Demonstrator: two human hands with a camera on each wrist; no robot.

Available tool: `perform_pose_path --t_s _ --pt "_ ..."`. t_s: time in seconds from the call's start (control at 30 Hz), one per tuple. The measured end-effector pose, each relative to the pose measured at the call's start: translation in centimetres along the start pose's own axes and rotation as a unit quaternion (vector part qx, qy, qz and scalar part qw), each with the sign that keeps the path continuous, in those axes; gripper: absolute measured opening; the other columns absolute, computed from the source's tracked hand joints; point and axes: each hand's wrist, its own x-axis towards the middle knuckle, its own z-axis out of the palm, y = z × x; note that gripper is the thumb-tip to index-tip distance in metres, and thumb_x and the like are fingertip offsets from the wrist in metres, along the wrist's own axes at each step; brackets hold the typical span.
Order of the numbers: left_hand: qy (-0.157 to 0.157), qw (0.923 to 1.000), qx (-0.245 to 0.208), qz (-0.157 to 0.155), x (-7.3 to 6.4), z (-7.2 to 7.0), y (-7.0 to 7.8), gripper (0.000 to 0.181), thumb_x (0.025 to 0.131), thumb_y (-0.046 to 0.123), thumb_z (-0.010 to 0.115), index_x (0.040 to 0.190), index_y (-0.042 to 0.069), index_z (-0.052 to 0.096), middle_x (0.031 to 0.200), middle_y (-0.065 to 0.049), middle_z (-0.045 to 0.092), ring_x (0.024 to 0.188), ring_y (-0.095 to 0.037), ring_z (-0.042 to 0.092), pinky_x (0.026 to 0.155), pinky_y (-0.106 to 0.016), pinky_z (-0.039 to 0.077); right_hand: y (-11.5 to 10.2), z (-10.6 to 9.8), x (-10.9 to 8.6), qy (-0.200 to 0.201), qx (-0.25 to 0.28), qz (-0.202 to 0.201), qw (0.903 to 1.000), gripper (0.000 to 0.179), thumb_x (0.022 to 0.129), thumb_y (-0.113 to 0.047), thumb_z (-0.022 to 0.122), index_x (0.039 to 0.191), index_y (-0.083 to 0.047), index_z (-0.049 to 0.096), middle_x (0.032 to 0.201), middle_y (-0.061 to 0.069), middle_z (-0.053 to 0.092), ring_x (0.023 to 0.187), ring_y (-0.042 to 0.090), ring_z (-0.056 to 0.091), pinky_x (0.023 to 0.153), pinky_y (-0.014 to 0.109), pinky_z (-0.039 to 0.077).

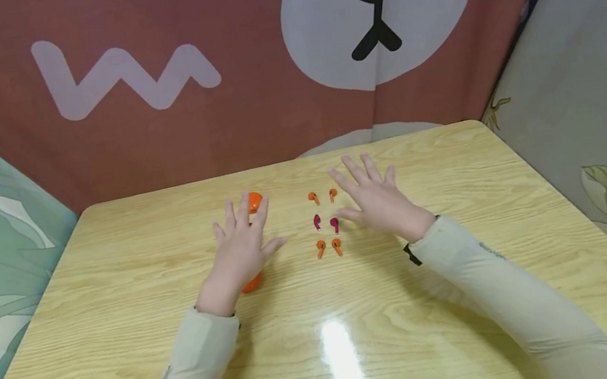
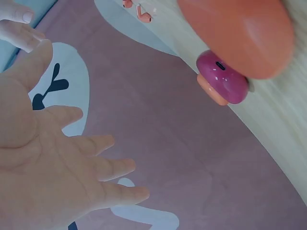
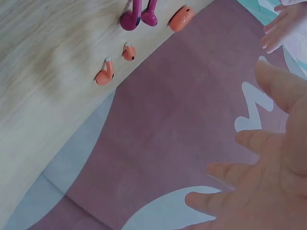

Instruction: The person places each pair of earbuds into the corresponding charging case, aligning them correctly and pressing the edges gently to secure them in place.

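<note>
My left hand [image 1: 239,253] is held above the table with its fingers spread and straight, over a column of earbud cases. Around it show an orange earbud case [image 1: 254,202] at the back and another orange case [image 1: 253,283] at the front; the hand mostly hides the middle one. The left wrist view shows that one as a magenta case [image 2: 223,76] between the two orange ones. To the right, my right hand [image 1: 379,200] is raised with fingers spread, holding nothing, beside orange earbuds [image 1: 313,198] at the back, magenta earbuds [image 1: 335,224] in the middle and orange earbuds [image 1: 337,246] in front.
The wooden table [image 1: 126,350] ends at a brown curtain [image 1: 246,126] with a printed bear face. Patterned cloths hang at the left [image 1: 5,263] and right [image 1: 577,73]. A bright light reflection lies on the near tabletop.
</note>
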Motion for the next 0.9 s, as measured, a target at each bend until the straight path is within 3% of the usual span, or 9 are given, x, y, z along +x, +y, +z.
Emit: perform_pose_path --t_s 0.47,0.73,0.9 --pt "0.000 0.9998 -0.020 -0.005 -0.9 0.0 -0.9 0.082 0.093 0.040 0.064 0.155 0.009 0.021 0.158 -0.025 0.009 0.141 -0.053 0.001 0.103 -0.076 0.008 -0.7 0.5 -0.2 0.016 -0.005 -0.022 0.9996 0.076 0.096 -0.036 0.063 0.155 -0.010 0.022 0.160 0.020 0.008 0.143 0.048 -0.002 0.100 0.079 0.008" --pt "-0.008 0.9982 -0.054 -0.022 -1.7 0.1 -1.5 0.082 0.093 0.038 0.065 0.155 0.009 0.021 0.158 -0.024 0.010 0.142 -0.052 0.001 0.103 -0.075 0.007 -1.4 1.1 -0.1 0.029 0.000 -0.031 0.9991 0.074 0.096 -0.034 0.063 0.155 -0.011 0.024 0.159 0.019 0.013 0.144 0.047 0.004 0.101 0.078 0.011" --pt "-0.006 0.9979 -0.063 -0.014 -2.0 0.0 -1.8 0.080 0.094 0.036 0.064 0.155 0.007 0.021 0.157 -0.026 0.012 0.141 -0.053 0.003 0.103 -0.076 0.009 -1.9 1.3 -0.1 0.034 0.002 -0.036 0.9988 0.074 0.096 -0.035 0.063 0.155 -0.011 0.025 0.159 0.020 0.016 0.144 0.047 0.006 0.101 0.077 0.012"
